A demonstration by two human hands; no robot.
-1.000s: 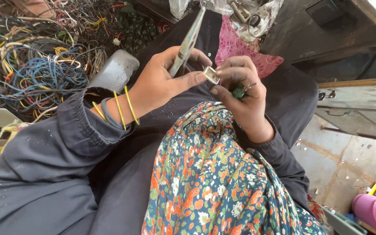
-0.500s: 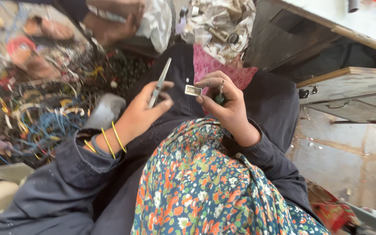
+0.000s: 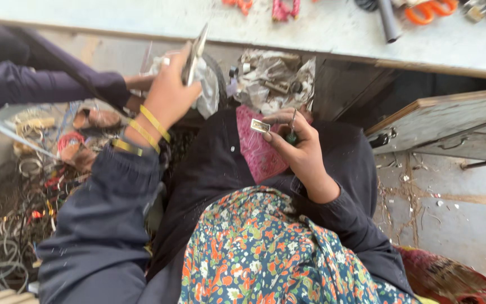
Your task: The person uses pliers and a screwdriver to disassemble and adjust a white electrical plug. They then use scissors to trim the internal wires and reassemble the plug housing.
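On the left I see my left hand (image 3: 170, 93) raised, its grip closed around grey metal pliers (image 3: 194, 52) that point up toward the pale surface (image 3: 333, 28). To the right, my right hand (image 3: 299, 147) pinches a small silver rectangular metal part (image 3: 260, 126) at its fingertips, with a green-handled tool (image 3: 292, 132) tucked in the same grip, above the pink cloth (image 3: 257, 152).

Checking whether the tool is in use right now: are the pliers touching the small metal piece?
No. The left hand holds the pliers raised, well apart from the small metal piece in the right hand.
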